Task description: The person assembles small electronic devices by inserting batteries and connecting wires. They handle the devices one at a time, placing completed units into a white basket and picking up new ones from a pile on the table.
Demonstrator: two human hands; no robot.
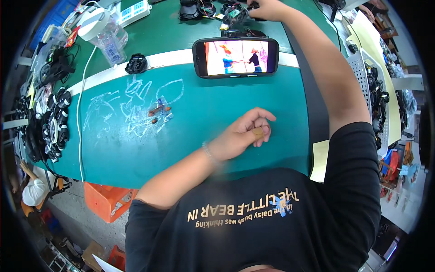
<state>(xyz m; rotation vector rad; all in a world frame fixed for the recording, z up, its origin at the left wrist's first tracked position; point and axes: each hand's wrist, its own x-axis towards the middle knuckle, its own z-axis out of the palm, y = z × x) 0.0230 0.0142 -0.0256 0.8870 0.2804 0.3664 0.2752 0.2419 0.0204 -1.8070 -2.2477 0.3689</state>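
Note:
My left hand hovers over or rests on the green mat in front of my chest. Its fingers are loosely curled with the index finger stretched out, and nothing shows in it. A tan bandage wraps the thumb. My right hand reaches to the far side of the table, its fingers bent around a black part beside a cluster of black parts with wires. The fingertips are partly hidden. Between the hands, a phone stands in landscape, its screen lit with a picture of two figures.
A clear bottle with a white lid and a small black part stand at the far left. Brownish bits lie among clear strips on the mat. Black-and-white coiled parts fill the left edge, a white basket the right.

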